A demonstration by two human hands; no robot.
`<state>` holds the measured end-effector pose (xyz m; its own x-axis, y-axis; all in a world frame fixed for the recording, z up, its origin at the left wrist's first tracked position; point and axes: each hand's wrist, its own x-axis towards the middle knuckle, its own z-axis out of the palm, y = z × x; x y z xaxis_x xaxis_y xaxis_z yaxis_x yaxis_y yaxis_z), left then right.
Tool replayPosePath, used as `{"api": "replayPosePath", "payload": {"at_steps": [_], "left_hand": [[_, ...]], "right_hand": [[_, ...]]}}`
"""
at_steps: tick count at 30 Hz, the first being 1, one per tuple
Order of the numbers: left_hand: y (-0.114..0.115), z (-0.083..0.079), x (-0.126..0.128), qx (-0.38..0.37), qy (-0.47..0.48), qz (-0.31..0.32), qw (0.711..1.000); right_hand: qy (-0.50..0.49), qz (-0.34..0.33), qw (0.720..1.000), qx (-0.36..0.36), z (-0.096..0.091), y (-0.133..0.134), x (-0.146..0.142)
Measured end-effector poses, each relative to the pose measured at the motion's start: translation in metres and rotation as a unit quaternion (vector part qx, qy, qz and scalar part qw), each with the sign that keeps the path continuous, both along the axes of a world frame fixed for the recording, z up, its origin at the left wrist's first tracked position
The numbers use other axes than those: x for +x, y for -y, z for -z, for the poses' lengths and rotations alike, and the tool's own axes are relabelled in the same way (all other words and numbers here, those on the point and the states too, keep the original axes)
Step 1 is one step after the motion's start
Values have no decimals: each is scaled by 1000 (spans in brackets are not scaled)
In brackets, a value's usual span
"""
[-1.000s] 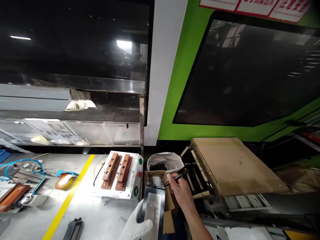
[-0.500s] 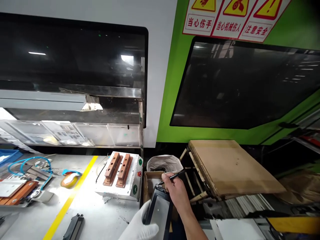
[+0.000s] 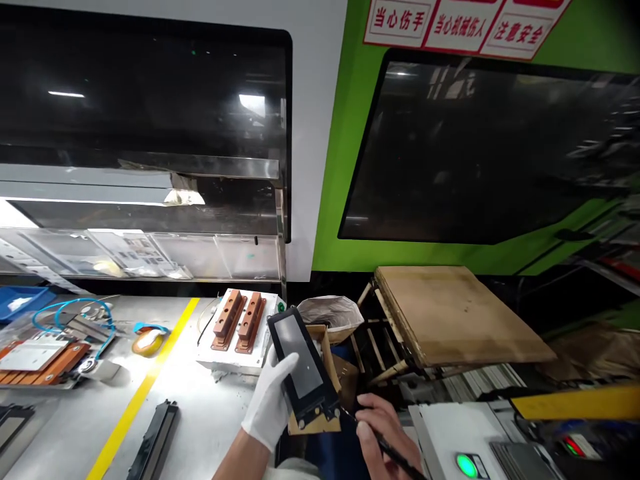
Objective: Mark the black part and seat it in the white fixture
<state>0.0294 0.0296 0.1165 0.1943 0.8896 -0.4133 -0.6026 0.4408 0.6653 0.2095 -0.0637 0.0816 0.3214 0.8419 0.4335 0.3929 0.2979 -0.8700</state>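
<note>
My left hand [image 3: 267,400], in a white glove, grips a long black rectangular part with a grey panel face [image 3: 301,363], held tilted above a small open cardboard box [image 3: 325,347] at the bench's right end. My bare right hand [image 3: 383,437] holds a thin black pen-like tool [image 3: 387,450], its tip touching the part's near right corner.
A white fixture box carrying two copper-coloured blocks [image 3: 239,320] stands on the grey bench, left of a bag-lined bin [image 3: 333,310]. A yellow stripe [image 3: 145,387], another black part [image 3: 155,443], a tape roll [image 3: 147,341] and blue tubing lie leftward. A tilted cardboard sheet [image 3: 450,320] sits right.
My left hand turned the black part round and raised it, its far end now pointing up-left. My right hand with the tool came from the part's far end to its near corner.
</note>
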Motion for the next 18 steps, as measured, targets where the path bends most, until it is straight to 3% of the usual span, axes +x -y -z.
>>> {"api": "replayPosePath", "payload": {"at_steps": [4,8,13,18], "left_hand": [[-8,-1,7,-2,-14,0,1000],[-9,0,17,-5,-30,13,999],[-9,-2,26,-15,-35,-5,999],[-7,-8,32,-9,7,-20,1000]], "right_hand": [[45,5,998,39,1,7,3],[94,-16,995,31,-4,5,16],[70,16,997,14,-10,10,14],[129,-67,987,73,-15,4,3]]}}
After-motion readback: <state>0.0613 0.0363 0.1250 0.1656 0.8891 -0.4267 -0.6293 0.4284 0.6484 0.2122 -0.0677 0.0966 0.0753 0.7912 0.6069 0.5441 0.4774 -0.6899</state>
